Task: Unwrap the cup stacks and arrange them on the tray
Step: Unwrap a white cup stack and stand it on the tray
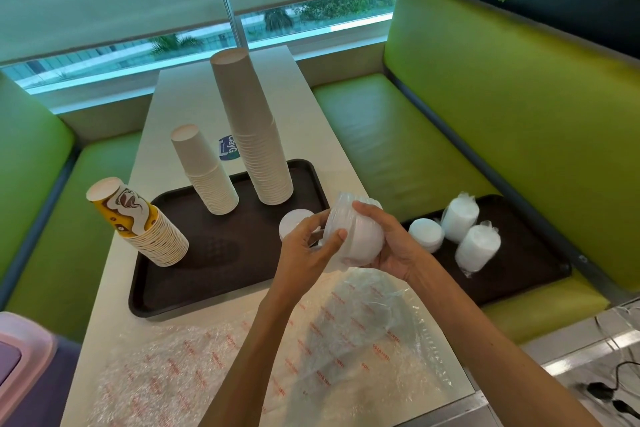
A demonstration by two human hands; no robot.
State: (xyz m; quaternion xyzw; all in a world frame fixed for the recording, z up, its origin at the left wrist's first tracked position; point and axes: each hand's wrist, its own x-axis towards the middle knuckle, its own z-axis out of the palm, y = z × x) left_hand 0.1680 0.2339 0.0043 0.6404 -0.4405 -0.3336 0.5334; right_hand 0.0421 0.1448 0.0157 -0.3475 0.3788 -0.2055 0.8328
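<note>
At centre frame, by the tray's (207, 284) right edge, we hold a wrapped stack (360, 239). Our right grip (394, 246) curls round its body and our left grip (304, 250) pinches the film. It looks light, slippery and crushable, so we should cradle the body gently and peel at the loose wrap.

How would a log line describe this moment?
phase: unwrapping | left hand: grips wrapped stack | right hand: grips it | tray: tall stack, shorter stack, printed stack standing
</note>
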